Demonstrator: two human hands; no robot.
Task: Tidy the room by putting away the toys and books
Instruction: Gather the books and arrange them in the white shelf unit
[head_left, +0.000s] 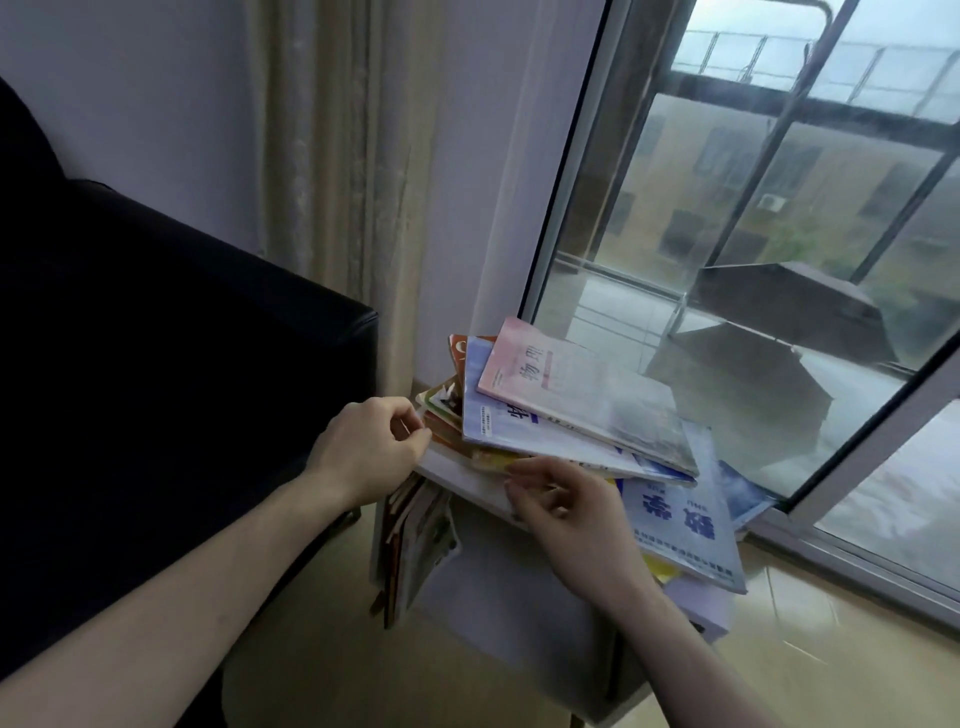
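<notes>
A slanted pile of books lies on a small white table (464, 480) beside the window. A pink book (587, 395) is on top, a pale blue one (498, 423) sits under it, and a blue-covered one (680, 525) juts out over the table's right side. My left hand (369, 449) is at the pile's left corner, its loosely curled fingertips against the book edges. My right hand (566, 512) is at the front edge, with relaxed fingers touching a yellow book edge (493, 460). Neither hand grips a book.
More books (415, 540) stand leaning in the shelf under the tabletop. A black sofa (156, 364) fills the left side, close against the table. A beige curtain (337, 156) hangs behind, the sliding window (753, 234) is to the right, and tiled floor (831, 649) lies below it.
</notes>
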